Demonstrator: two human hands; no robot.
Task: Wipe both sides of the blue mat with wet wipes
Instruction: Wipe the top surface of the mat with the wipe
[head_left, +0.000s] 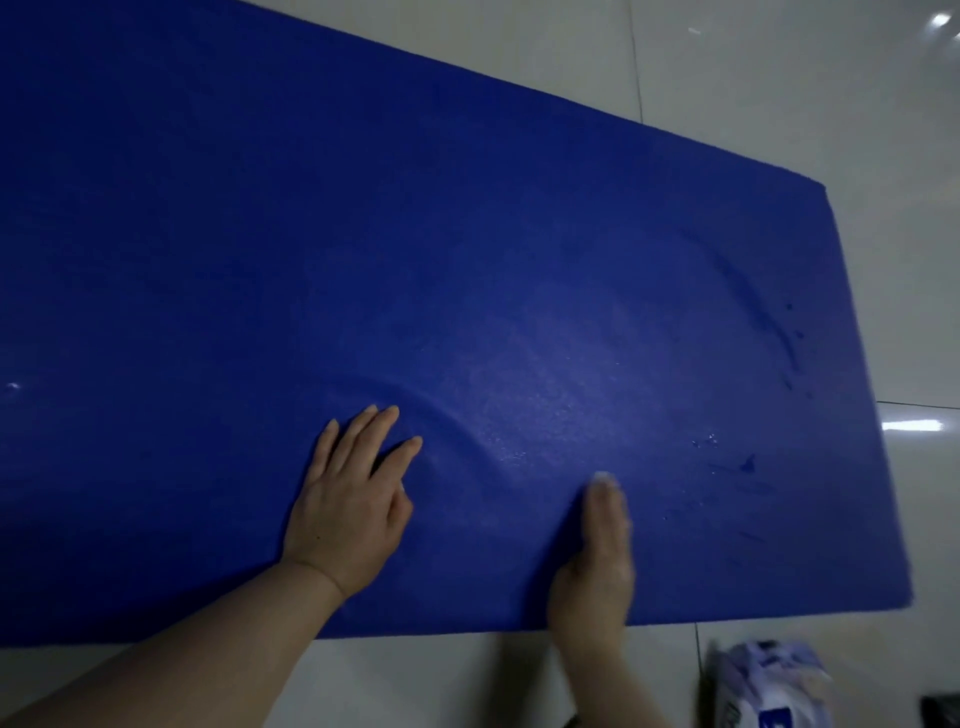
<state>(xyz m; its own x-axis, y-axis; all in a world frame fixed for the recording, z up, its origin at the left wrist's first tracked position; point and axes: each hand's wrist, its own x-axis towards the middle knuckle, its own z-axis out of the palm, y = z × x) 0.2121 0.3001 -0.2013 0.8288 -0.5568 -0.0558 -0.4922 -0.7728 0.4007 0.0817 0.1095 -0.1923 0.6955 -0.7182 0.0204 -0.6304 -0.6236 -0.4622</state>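
The blue mat (467, 260) lies spread on the tiled floor and fills most of the view. My left hand (348, 504) rests flat on it near the front edge, fingers straight and slightly spread, with a curved ripple in the mat just beyond the fingertips. To the right, my right hand (597, 561) is blurred and seen edge-on, fingers straight, touching the mat. A small whitish patch shows at its fingertips; I cannot tell whether it is a wipe. Wet streaks and drops mark the mat's right part (763, 322).
A pack of wet wipes (774, 686) lies on the glossy light floor tiles (779, 78) at the bottom right, just off the mat's front corner. A dark object (941, 713) shows at the frame's bottom-right corner.
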